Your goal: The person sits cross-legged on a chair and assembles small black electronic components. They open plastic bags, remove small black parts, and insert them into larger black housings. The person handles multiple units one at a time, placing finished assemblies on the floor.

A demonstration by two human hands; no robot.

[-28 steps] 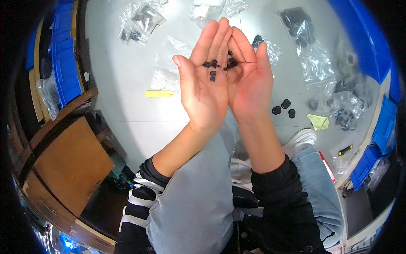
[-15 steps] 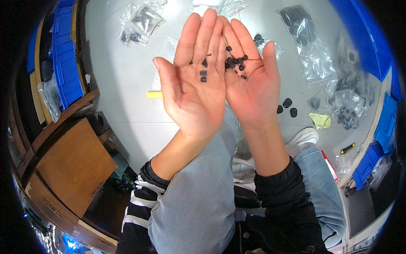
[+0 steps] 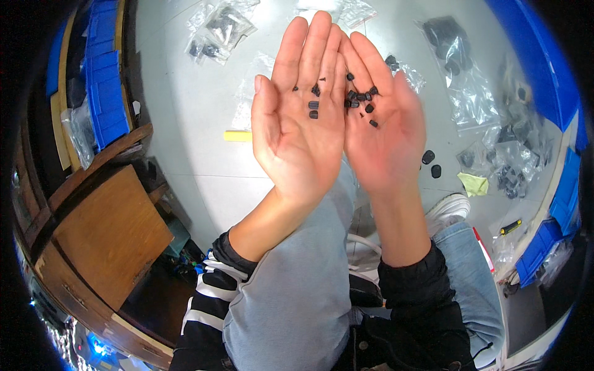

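Note:
My left hand (image 3: 303, 123) is turned palm up with its fingers stretched out. On its palm and finger bases lie several small black pieces, among them two short ribbed cylinders (image 3: 314, 109) and a dark cluster (image 3: 316, 90). Pressed alongside it, my right hand (image 3: 390, 136) also faces up, fingers extended and slightly cupped. A bunch of small black plastic pieces (image 3: 361, 97) rests near its finger bases. One more black piece (image 3: 374, 123) sits lower on that palm. The right thumb is smeared by motion.
Clear bags of black parts (image 3: 223, 28) lie at the far left, with a long bag (image 3: 461, 80) at the right. Loose black pieces (image 3: 436, 171) and a yellow-green scrap (image 3: 473, 184) lie on the grey floor. Blue bins (image 3: 108, 93) and a wooden cabinet (image 3: 111, 235) stand left.
Both hands appear slightly further right in the picture, as does the floor behind them. The right thumb has bent inward toward the palm. The black pieces still lie on the palms.

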